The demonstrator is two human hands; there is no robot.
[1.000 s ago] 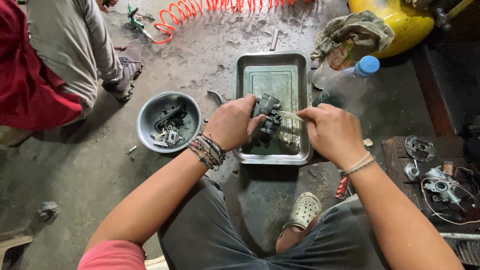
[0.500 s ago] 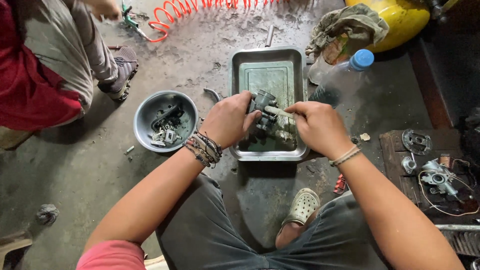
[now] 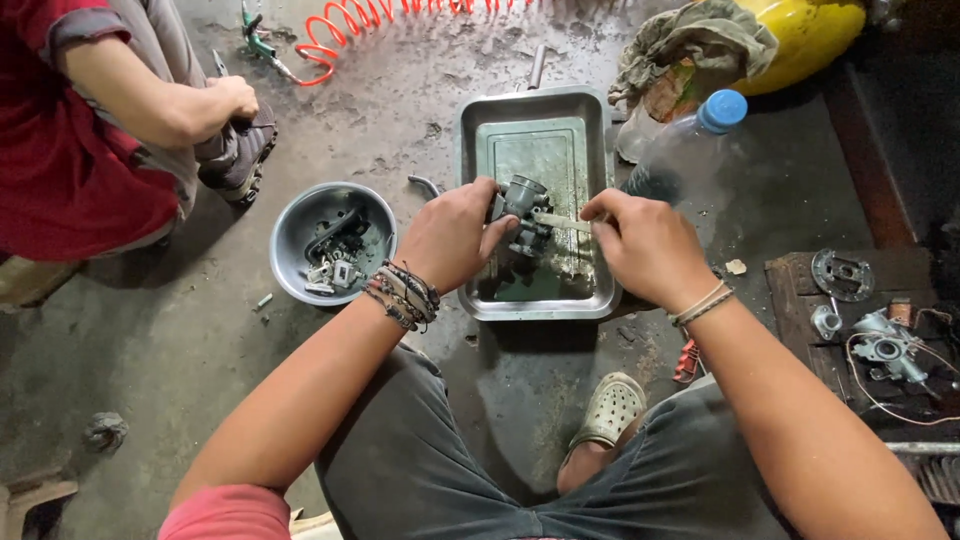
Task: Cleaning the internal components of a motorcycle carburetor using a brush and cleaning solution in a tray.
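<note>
Your left hand [image 3: 452, 235] is wrapped around a small grey cast-metal carburettor body [image 3: 524, 212], fingers curled behind it and the thumb pressing on the near side, so the grip is closed firmly on the part. You hold it just above the rectangular stainless-steel tray [image 3: 478, 130], probably so that whatever drips or falls off lands in the thin greenish liquid pooled on the tray's bottom rather than on the floor.

Your right hand [image 3: 645, 245] pinches a slim pale stick-like tool [image 3: 562, 222], thumb and fingertips closed on its near end, with the far end touching the carburettor's side. The tool lies nearly level, which suits working at a port or seam.

The casting looks rough and dull, with a round open throat on top. The tray is smooth and shiny, with rounded corners and a rolled rim.

Left of your wrist, a round grey metal bowl [image 3: 292, 225] on the stained concrete floor [image 3: 140, 350] keeps small screws and fittings together. Beyond the tray lies a clear plastic bottle with a blue cap [image 3: 680, 150], beside a crumpled rag [image 3: 700, 45]. Another person's hand [image 3: 235, 97] rests near their shoe.
</note>
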